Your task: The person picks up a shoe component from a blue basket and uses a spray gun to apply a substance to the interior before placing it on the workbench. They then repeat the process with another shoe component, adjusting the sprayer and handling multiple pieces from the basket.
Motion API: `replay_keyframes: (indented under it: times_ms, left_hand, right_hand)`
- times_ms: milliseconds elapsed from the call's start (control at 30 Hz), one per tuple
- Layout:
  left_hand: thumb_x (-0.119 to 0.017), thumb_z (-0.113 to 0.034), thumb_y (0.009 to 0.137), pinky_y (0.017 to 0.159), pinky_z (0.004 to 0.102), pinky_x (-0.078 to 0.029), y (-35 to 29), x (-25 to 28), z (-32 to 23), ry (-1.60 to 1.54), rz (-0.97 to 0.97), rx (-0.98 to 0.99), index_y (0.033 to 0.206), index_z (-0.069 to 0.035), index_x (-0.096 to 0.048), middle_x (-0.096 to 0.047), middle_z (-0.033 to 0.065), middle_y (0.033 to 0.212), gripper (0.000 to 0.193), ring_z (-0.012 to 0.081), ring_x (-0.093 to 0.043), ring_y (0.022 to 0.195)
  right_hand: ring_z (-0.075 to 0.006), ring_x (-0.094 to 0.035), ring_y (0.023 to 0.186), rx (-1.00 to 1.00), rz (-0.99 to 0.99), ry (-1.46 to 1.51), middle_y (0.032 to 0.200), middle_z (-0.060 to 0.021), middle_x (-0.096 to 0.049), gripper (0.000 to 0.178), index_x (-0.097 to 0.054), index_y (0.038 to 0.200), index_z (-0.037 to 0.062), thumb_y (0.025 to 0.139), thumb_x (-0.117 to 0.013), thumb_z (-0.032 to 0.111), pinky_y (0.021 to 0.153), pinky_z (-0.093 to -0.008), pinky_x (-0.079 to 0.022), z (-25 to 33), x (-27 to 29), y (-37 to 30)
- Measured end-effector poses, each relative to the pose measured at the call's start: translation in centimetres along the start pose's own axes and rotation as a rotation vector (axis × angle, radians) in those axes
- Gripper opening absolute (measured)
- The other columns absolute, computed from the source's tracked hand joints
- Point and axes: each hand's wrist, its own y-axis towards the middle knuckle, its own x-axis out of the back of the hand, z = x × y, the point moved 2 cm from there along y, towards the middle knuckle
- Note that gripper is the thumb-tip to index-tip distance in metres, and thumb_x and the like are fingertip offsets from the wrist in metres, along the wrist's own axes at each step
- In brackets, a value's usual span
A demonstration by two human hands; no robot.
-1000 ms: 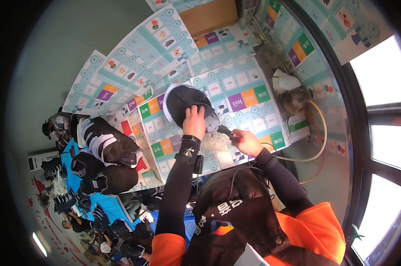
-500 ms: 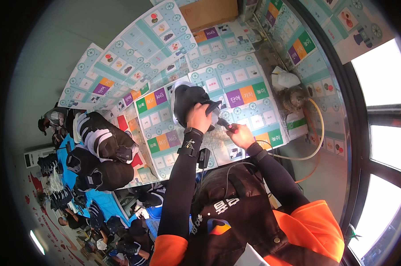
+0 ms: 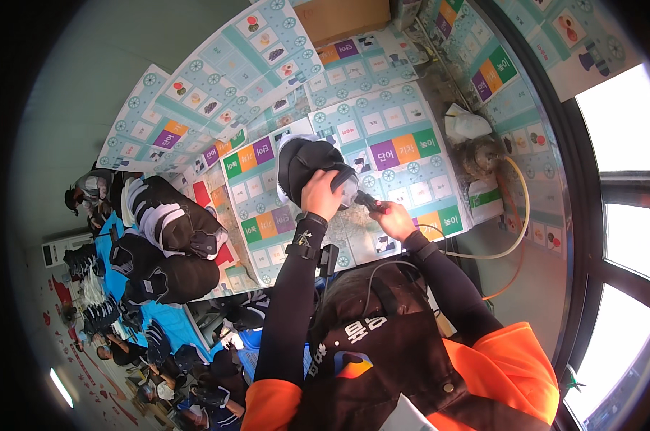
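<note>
A black shoe with a white edge [image 3: 301, 161] is tilted above the sheet-covered worktop, in front of me. My left hand [image 3: 322, 196] is closed on its near side, thumb and fingers gripping the black material. Close to the shoe's right side, my right hand [image 3: 395, 222] is closed around a slim black hand tool with a red part [image 3: 370, 203]. The tool's tip points at the pale end of the shoe; whether they touch, I cannot tell. A thin hose runs near my right wrist.
Several black-and-white shoes [image 3: 170, 223] are piled at the worktop's left. Printed sheets [image 3: 418, 190] cover the worktop, and upright printed boards [image 3: 217, 90] screen its far left. A pale hose [image 3: 524, 208] loops at the right near a dirty round fitting [image 3: 481, 158]. People work beyond the lower left.
My left hand has shifted slightly on the shoe, and the shoe has turned a little. My right hand with the tool has barely moved.
</note>
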Motion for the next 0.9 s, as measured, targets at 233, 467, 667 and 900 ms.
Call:
replay_keyframes:
  times_ms: [233, 467, 667, 900]
  left_hand:
    - [-0.075, -0.019, 0.088, 0.08, 0.0464, -0.057, -1.1, 0.2, 1.3, 0.003, -0.055, 0.02, 0.111, -0.014, -0.075, -0.069, 0.0111, 0.1, 0.023, 0.0383, -0.07, 0.092]
    - [-0.079, -0.014, 0.08, 0.09, 0.0489, -0.055, -1.2, 1.3, 1.7, 0.223, 0.121, 0.139, 0.12, -0.011, -0.059, -0.057, 0.0186, 0.117, 0.045, 0.0424, -0.062, 0.11]
    - [-0.077, -0.004, 0.08, 0.087, 0.0524, -0.052, 0.3, 6.6, 0.5, 0.399, -0.395, 0.165, 0.115, -0.002, -0.05, -0.049, 0.0198, 0.112, 0.044, 0.044, -0.058, 0.106]
    - [-0.072, -0.017, 0.092, 0.078, 0.0549, -0.054, -3.1, -2.3, 2.7, 0.123, -0.196, 0.138, 0.117, -0.008, -0.056, -0.057, 0.0197, 0.112, 0.031, 0.0466, -0.064, 0.1]
  right_hand:
    - [-0.0467, -0.068, 0.093, -0.119, -0.035, 0.047, 0.095, -0.0276, -0.071, 0.034, -0.073, 0.099, 0.0006, 0.089, -0.065, 0.033, 0.087, -0.0517, -0.054, 0.8, 0.0, 0.0]
    - [-0.0351, -0.074, 0.086, -0.095, 0.274, 0.321, 0.091, -0.0207, -0.076, 0.031, -0.072, 0.091, -0.0013, 0.091, -0.064, 0.029, 0.083, -0.041, -0.055, 2.1, 1.5, -0.5]
    - [-0.0176, -0.069, 0.097, -0.101, 0.174, 0.637, 0.103, -0.0096, -0.077, 0.025, -0.073, 0.107, -0.0011, 0.088, -0.073, 0.015, 0.091, -0.0303, -0.052, 3.1, 3.8, -2.3]
    - [-0.0272, -0.076, 0.082, -0.138, 0.068, 0.349, 0.083, -0.0133, -0.078, 0.028, -0.071, 0.102, -0.0024, 0.092, -0.066, 0.023, 0.082, -0.0368, -0.057, 2.9, 4.0, -1.3]
